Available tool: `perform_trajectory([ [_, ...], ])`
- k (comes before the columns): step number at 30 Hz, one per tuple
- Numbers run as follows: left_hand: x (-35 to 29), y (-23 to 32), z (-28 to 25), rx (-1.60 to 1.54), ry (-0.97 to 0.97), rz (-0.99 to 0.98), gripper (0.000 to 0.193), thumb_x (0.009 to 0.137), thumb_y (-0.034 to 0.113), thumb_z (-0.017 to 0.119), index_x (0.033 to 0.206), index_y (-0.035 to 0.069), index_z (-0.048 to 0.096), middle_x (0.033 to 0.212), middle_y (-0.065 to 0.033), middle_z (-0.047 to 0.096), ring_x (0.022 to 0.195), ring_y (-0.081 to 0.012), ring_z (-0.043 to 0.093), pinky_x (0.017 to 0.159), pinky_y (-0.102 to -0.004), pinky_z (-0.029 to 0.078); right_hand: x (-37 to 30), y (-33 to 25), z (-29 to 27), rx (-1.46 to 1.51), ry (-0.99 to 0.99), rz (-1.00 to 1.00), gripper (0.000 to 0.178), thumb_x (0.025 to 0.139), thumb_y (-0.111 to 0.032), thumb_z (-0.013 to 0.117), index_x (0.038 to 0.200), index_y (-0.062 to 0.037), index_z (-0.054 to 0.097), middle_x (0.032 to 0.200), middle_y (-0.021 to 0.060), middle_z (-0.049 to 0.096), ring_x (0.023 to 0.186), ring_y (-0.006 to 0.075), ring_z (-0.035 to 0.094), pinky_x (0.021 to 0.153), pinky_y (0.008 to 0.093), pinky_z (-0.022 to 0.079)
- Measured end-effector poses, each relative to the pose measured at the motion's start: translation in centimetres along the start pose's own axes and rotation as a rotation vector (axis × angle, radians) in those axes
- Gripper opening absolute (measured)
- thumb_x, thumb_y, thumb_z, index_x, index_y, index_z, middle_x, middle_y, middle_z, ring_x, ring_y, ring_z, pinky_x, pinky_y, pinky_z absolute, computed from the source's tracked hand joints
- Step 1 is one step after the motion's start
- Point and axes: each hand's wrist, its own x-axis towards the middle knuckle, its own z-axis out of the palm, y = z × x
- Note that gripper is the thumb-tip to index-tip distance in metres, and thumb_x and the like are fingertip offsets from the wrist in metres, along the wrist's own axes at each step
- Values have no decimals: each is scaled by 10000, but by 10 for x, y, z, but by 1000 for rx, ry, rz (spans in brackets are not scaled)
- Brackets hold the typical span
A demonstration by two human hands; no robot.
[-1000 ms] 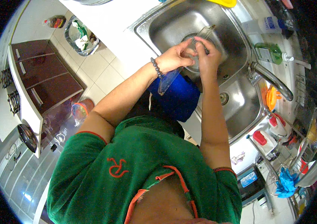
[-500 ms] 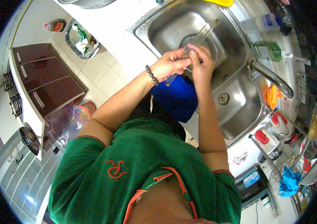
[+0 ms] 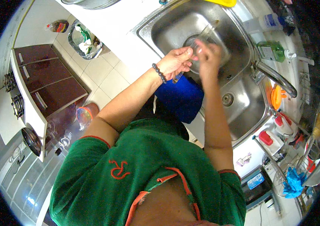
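Note:
Over the large sink basin [image 3: 167, 28], my left hand [image 3: 177, 63], with a dark bead bracelet [image 3: 159, 73] at its wrist, is closed around a long, clear, narrow piece [image 3: 209, 30]. It looks like glass or plastic; its exact kind cannot be told. One end slants up and away over the basin, and the other pokes out below my palm. Close beside it is my right hand [image 3: 209, 58], smeared by motion; whether its fingers touch the piece is unclear. Behind the hands, a round translucent shape [image 3: 224, 56] shows in the basin.
A smaller basin [image 3: 239, 113] lies nearer, with a faucet [image 3: 277, 77] at the right. Along the wall stand a green soap bottle [image 3: 272, 51] and an orange item [image 3: 277, 97]. Blue gloves [image 3: 294, 182] hang lower right. A waste bin [image 3: 86, 39] stands on the floor at left.
My right hand has lifted slightly off my left and blurred. The clear piece stays in my left hand. The whole view has shifted a little.

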Motion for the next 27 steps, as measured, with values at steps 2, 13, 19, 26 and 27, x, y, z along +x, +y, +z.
perform_trajectory([
  [2, 1, -1, -6, -24, 2, 3, 369, 902, 413, 481, 1027, 71, 544, 861, -22, 571, 668, -81, 520, 633, -217, 476, -39, -13, 19, 79, 67, -115, 294, 769, -62, 600, 1049, -127, 657, 974, 138, 476, 931, 273, 478, 840, 344, 403],
  [13, 41, 8, -24, 76, 235, 3, 429, 907, 408, 483, 1101, 26, 513, 960, -81, 607, 637, -97, 479, 563, -220, 433, -67, -40, 18, 74, -29, -128, 248, 750, -53, 628, 988, -111, 671, 916, 131, 510, 882, 284, 497, 800, 371, 404],
  [19, 54, 22, -42, -27, 276, -24, 365, 905, 357, 511, 1057, 25, 530, 861, -45, 598, 608, -83, 458, 500, -185, 386, -53, -1, 5, 137, -102, -17, 145, 772, -60, 601, 897, -68, 675, 903, 115, 588, 850, 245, 547, 770, 313, 443],
  [26, 46, 2, -53, -124, 122, -57, 183, 834, 170, 633, 961, 47, 585, 801, -19, 604, 650, -97, 574, 550, -214, 491, 43, 201, 42, -588, -121, 343, 452, 748, -206, 626, 1179, -94, 550, 1136, 233, 514, 1086, 376, 468, 953, 405, 368],
  [27, 60, -17, -79, -520, -214, -23, 167, 814, 128, 648, 954, 56, 593, 810, -13, 615, 667, -109, 589, 553, -219, 496, 34, 213, 63, -642, -121, 274, 513, 737, -198, 626, 1227, -112, 500, 1183, 249, 468, 1112, 386, 442, 960, 417, 364],
])
